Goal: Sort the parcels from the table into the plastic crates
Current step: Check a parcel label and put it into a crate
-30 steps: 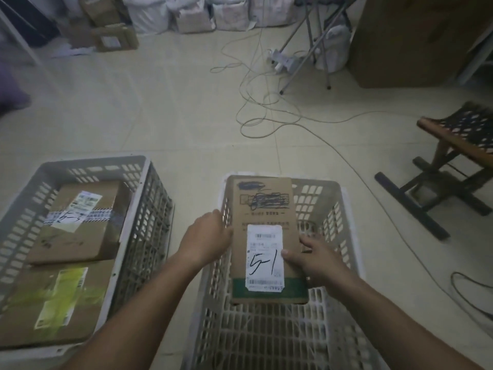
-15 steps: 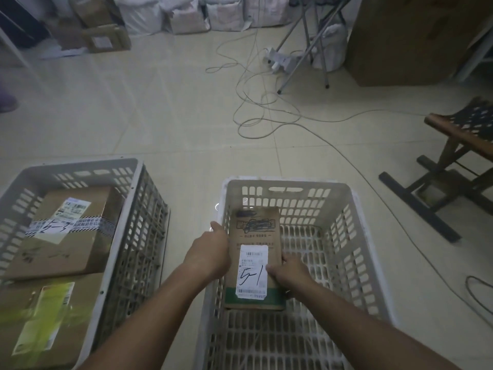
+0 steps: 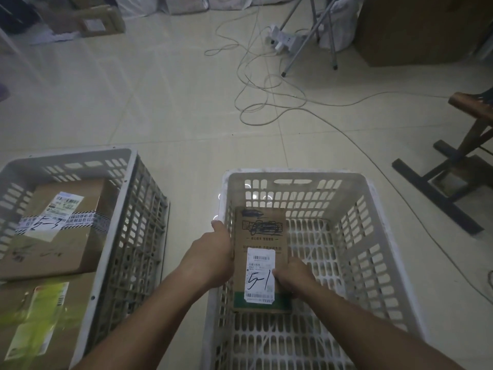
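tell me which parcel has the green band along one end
The flat parcel marked 5-1, held by both hands inside the right crate. The two boxes in the left crate show no such band.

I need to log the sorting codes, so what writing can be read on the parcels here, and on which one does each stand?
"5-1", handwritten on the white label of the flat parcel held inside the right crate.
"5-" and a further unclear digit, handwritten on the label of the taped box in the left crate.
Printed lines and barcodes on both labels: too small.
Scribbled-over print on the flat parcel: unreadable.
Yellow-green label on the near box: blurred.
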